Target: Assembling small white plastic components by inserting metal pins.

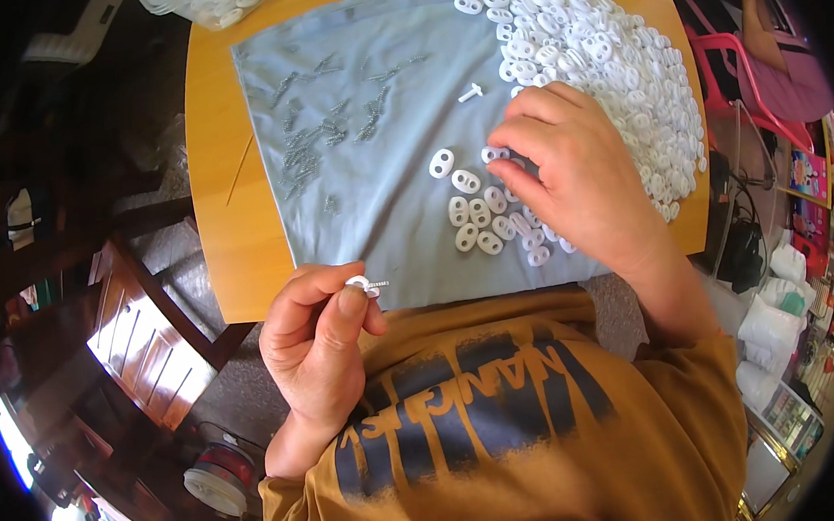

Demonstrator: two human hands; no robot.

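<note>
Near the front edge of the cloth, my left hand (321, 328) is closed, pinching a small white plastic cord-lock piece between thumb and forefinger. A thin metal spring (377, 284) sticks out to the right of that piece. My right hand (574, 170) reaches over the cloth, its thumb and forefinger closed on a two-hole white cord-lock body (494, 154). Beside and below those fingertips lie several similar two-hole bodies (466, 181), some partly hidden by the hand. A white T-shaped plunger (470, 93) rests just beyond it.
A grey-blue cloth (392, 166) covers much of the wooden table (216, 177). Loose springs (301, 162) are scattered at the left. A large heap of white plastic pieces (636, 94) spreads along the right. A clear bag (220, 0) of white parts stands far left; a thin stick (239, 168) lies below.
</note>
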